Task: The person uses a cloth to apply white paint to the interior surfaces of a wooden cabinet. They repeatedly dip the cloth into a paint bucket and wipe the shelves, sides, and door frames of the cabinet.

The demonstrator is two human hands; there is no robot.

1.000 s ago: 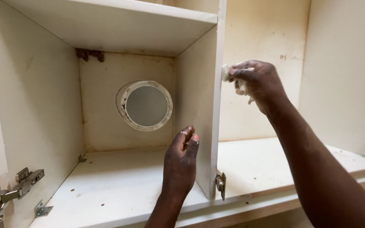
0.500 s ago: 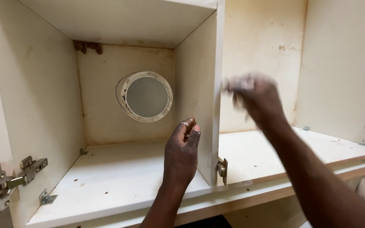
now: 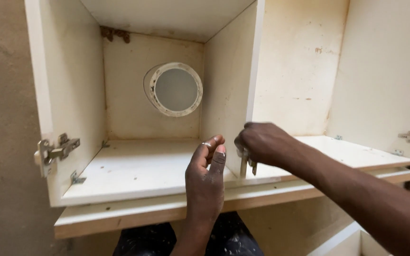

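Hands at the divider hinge of a doorless cabinet

Left side hinge (image 3: 55, 149) hangs bare; left hand (image 3: 206, 173), fingers loosely curled and empty, hovers beside the divider panel (image 3: 228, 90); right hand (image 3: 262, 144) closes its fingers around the metal hinge (image 3: 246, 163) on the divider's lower front edge.

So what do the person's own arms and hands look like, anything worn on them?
Both forearms are bare as far as the view shows, with no sleeves, gloves or watch. The left hand wears a thin pale ring on one finger and has whitish dusty flecks across its back. The right hand shows no ring or covering from this angle. Fingernails look short and unpainted.
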